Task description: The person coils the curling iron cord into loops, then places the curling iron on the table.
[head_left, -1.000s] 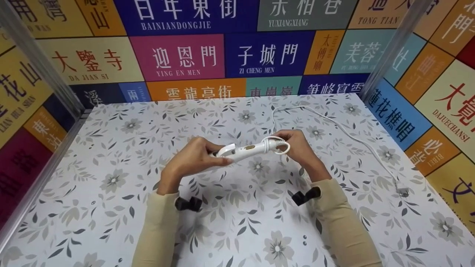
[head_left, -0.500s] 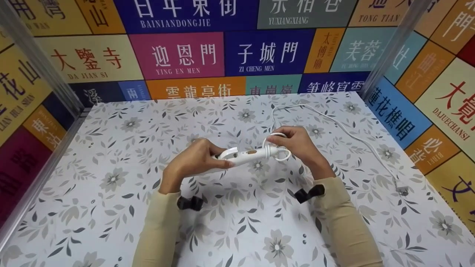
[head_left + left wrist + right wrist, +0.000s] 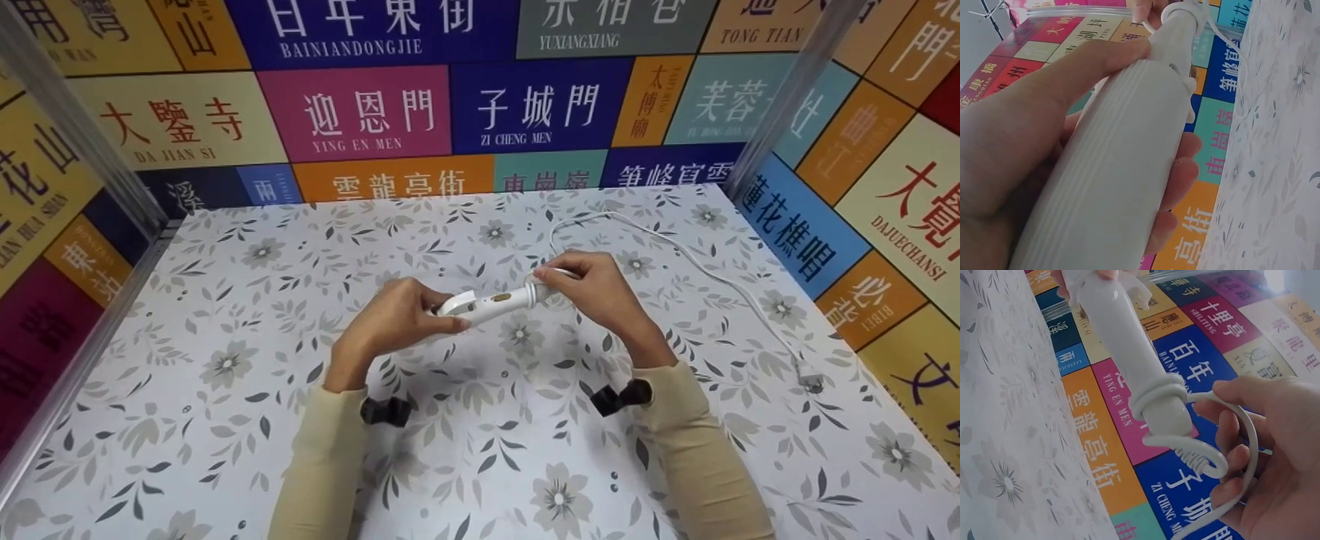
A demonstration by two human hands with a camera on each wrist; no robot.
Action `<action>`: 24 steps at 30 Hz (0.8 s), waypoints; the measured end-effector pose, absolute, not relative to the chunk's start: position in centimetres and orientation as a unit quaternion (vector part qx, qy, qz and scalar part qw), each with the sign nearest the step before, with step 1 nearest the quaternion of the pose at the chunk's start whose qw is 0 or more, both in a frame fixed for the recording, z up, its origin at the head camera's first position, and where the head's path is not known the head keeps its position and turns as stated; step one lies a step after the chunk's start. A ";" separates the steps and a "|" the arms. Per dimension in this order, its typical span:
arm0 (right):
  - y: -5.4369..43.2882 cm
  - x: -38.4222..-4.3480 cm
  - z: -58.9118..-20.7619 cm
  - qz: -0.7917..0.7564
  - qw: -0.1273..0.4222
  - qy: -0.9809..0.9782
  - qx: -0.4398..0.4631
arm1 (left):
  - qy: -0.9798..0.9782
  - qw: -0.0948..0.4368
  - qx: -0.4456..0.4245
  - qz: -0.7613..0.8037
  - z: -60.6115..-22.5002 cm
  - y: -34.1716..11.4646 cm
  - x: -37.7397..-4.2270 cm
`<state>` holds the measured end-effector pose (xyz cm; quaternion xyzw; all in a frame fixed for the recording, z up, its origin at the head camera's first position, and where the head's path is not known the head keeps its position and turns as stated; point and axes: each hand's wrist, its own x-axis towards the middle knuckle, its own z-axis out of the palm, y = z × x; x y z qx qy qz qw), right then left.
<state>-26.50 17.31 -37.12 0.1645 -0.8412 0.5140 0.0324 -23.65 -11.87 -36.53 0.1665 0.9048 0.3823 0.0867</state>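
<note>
My left hand (image 3: 394, 315) grips the wide end of a white curling iron (image 3: 499, 302), holding it up over the table. In the left wrist view the thumb lies along the ribbed white body (image 3: 1112, 163), and fingertips show on its far side. A lever and a gold button face up on the handle. At the handle's narrow end, my right hand (image 3: 600, 289) pinches the white power cord (image 3: 1252, 444). Turns of cord are wound round the handle (image 3: 1162, 396), and a loose loop runs across the right fingers.
The rest of the cord (image 3: 705, 262) curves over the back right of the flower-patterned table (image 3: 225, 450) to a plug (image 3: 812, 381) near the right side. Panels (image 3: 540, 105) with large characters enclose the back and sides. A black wrist mount (image 3: 386, 411) sits on each sleeve.
The right hand has shifted a little at the cord end, drawing the cord loop up and round by the handle. The left hand and the curling iron stay nearly in place.
</note>
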 end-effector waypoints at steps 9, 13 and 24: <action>16.2 -25.0 -36.1 0.462 0.094 -0.853 0.223 | 0.906 0.054 0.133 0.398 -36.2 -11.9 -23.5; 16.0 -24.8 -36.1 0.469 0.096 -0.846 0.236 | 0.910 0.031 0.109 0.398 -36.1 -11.7 -23.4; 15.6 -25.0 -36.2 0.470 0.063 -0.846 0.244 | 0.906 -0.011 0.092 0.414 -35.7 -11.7 -23.4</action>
